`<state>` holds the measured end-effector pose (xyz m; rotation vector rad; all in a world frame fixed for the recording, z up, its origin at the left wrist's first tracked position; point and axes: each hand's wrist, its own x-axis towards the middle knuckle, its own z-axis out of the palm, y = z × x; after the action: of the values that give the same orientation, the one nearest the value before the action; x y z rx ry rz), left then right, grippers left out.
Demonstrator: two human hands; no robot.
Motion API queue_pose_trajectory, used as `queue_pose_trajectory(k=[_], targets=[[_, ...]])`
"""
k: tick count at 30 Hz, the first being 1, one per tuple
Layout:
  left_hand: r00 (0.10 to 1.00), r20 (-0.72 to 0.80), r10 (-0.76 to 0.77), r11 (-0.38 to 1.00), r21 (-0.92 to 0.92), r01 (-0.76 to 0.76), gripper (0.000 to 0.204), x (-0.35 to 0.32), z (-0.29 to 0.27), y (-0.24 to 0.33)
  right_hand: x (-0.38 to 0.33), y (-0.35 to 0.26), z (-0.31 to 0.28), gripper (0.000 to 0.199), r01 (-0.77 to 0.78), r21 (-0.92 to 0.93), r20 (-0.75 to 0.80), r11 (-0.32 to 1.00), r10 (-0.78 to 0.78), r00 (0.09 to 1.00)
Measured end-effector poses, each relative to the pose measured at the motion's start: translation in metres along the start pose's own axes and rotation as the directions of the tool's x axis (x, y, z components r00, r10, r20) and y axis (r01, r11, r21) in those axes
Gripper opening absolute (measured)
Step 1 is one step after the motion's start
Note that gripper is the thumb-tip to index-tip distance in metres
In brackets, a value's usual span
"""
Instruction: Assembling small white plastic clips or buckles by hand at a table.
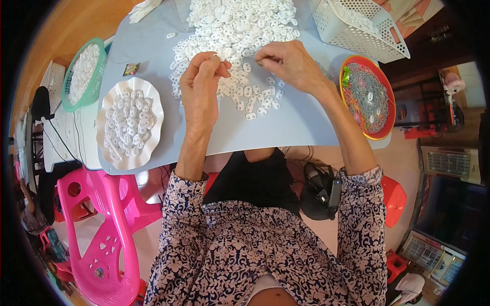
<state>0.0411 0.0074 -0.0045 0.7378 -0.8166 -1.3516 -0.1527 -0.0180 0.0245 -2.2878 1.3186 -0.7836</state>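
Note:
My left hand is raised over the table, thumb and fingertips pinching a small white plastic piece, mostly hidden by the fingers. To its right, my right hand has thumb and forefinger pressed together; whatever they hold is too small to make out. Under and beyond both hands spreads a large heap of small white oval plastic pieces with holes. Several loose ones lie nearer me. Beside my right forearm, a red and yellow bowl holds many thin grey and some orange small parts, with a few white pieces on top.
On the left, a white scalloped dish is filled with white pieces. A green basket of white pieces stands further left. At the back right is a white perforated basket. A small wrapper lies on the blue-grey table. A pink chair stands lower left.

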Motion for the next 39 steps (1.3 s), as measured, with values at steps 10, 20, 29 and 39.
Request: queue_pose_trajectory(k=[10, 20, 29, 39], targets=[[1.0, 0.012, -0.004, 0.999, -0.046, 0.005, 0.013, 0.0, 0.001, 0.002, -0.004, 0.014, 0.004, 0.013, -0.093, 0.203, 0.014, 0.975, 0.092, 0.996], [1.0, 0.015, 0.009, 0.999, -0.03, -0.009, 0.015, 0.001, -0.001, 0.001, -0.022, 0.013, -0.007, 0.011, -0.156, 0.123, 0.026, 0.98, 0.154, 0.988], [0.999, 0.041, -0.002, 1.0, -0.014, 0.002, 0.014, 0.001, 0.001, -0.001, -0.022, -0.001, 0.013, 0.012, 0.125, -0.033, 0.137, 0.992, -0.119, 0.983], [0.999, 0.018, -0.032, 0.999, -0.011, 0.033, 0.014, -0.002, 0.003, -0.001, -0.02, -0.017, 0.009, 0.01, 0.131, -0.164, 0.208, 0.978, -0.096, 0.973]])
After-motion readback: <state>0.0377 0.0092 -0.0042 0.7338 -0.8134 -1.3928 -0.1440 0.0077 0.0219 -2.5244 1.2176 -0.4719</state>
